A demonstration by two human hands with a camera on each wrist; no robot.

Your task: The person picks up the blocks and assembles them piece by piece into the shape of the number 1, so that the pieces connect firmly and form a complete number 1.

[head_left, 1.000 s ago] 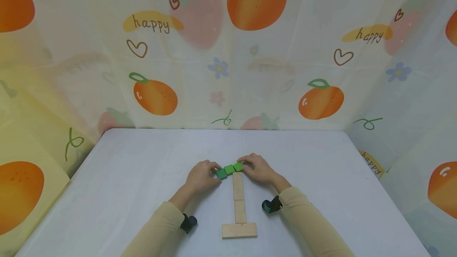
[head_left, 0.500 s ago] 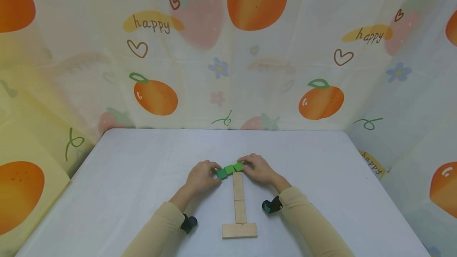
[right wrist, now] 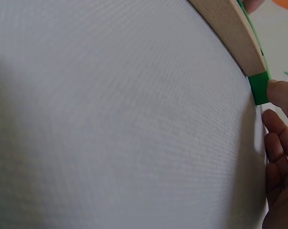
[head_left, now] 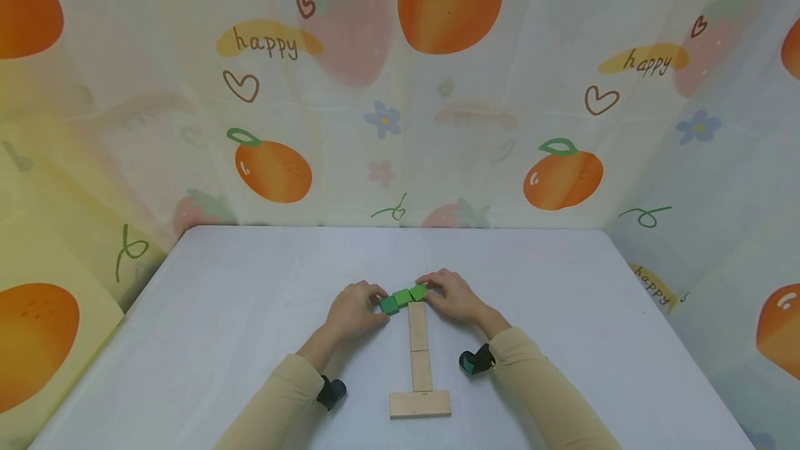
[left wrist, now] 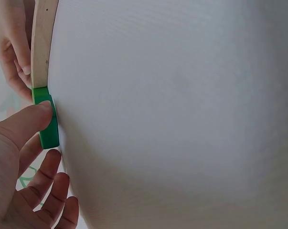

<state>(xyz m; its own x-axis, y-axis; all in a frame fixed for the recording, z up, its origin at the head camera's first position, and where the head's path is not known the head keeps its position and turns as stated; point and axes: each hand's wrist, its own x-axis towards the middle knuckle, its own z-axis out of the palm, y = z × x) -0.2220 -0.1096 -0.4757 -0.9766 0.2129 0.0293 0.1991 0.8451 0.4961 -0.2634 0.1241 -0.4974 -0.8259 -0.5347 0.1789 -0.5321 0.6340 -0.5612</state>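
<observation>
Three green blocks lie in a slanting row in the head view: a darker left block (head_left: 389,305), a middle block (head_left: 402,298) and a light right block (head_left: 417,292). My left hand (head_left: 353,307) pinches the left block, its thumb on the near side; the left wrist view shows this thumb (left wrist: 36,119) on the green side. At the other end, my right hand (head_left: 455,295) pinches the right block between thumb and fingers. That block meets the top of a plain wooden block (head_left: 417,325), which lines up with a second wooden block (head_left: 421,371) below it.
A wider wooden block (head_left: 420,405) lies crosswise at the near end of the column. All of them lie on a white-covered table (head_left: 281,255). Behind stands a fruit-printed curtain (head_left: 437,179). Black wrist cameras hang beside both sleeves (head_left: 531,367).
</observation>
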